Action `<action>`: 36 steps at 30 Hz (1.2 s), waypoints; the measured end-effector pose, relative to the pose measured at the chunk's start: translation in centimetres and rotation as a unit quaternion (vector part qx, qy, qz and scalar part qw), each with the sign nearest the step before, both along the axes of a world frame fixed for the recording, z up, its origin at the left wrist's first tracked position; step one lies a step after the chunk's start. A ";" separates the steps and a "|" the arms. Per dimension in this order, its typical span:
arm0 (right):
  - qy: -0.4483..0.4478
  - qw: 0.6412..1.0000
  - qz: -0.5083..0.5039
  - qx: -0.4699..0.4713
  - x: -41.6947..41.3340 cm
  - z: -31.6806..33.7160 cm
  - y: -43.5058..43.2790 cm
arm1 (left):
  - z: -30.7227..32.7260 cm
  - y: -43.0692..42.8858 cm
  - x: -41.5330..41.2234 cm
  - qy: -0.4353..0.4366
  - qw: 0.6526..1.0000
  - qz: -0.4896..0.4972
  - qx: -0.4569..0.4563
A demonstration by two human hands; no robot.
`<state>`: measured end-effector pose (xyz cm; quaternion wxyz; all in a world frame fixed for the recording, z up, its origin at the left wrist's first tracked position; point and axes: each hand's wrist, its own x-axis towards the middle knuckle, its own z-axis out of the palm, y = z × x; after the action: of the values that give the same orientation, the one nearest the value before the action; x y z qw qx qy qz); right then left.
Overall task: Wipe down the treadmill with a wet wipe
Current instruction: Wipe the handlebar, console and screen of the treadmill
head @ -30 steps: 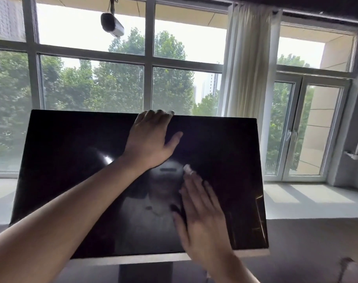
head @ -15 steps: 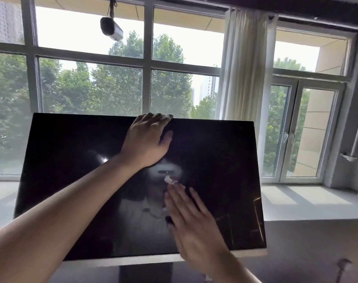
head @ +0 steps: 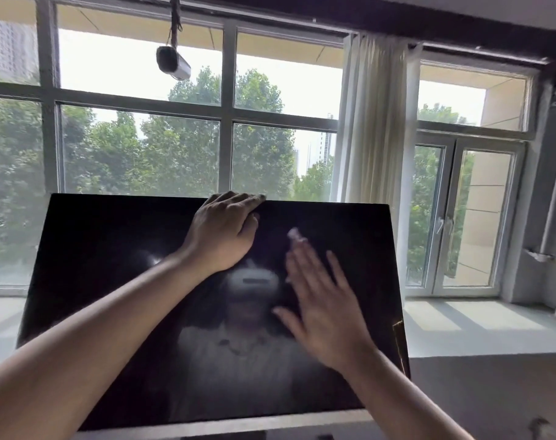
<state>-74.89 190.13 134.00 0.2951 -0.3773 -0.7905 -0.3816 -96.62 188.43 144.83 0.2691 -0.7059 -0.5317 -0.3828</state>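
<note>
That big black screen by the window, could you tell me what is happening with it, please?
A person is wiping the treadmill's black screen. The left hand grips its top edge to steady it, while the right hand presses a white wet wipe flat against the glass, right of centre and near the top.

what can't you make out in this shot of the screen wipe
Head view, the only one:
- Wet wipe: only a white corner shows past the right hand, which covers the rest; both are motion-blurred.
- Left hand: fingertips fold over the screen top edge, out of sight.
- Treadmill below the screen: cut off by the bottom edge.
- Screen cleanliness: glare and reflection hide smears.
</note>
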 end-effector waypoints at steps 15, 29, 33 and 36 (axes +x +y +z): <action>0.203 0.979 -0.008 -0.010 -1.8 4.7 1.6 | -0.1 0.3 0.0 -0.004 1.000 0.001 0.004; 0.058 0.996 0.062 -0.003 -5.2 4.5 0.7 | -0.7 0.6 0.2 -0.003 0.999 0.001 0.043; -0.009 0.999 0.029 0.031 -1.1 5.1 1.9 | -0.8 0.5 0.0 0.018 0.999 0.008 0.045; 0.051 0.998 -0.023 0.025 2.9 5.3 3.1 | -0.8 0.4 0.1 0.018 0.999 0.009 0.040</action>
<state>-71.96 193.27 139.31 0.3353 -0.4067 -0.7559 -0.3883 -96.55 188.86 144.02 0.3097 -0.6965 -0.5177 -0.3884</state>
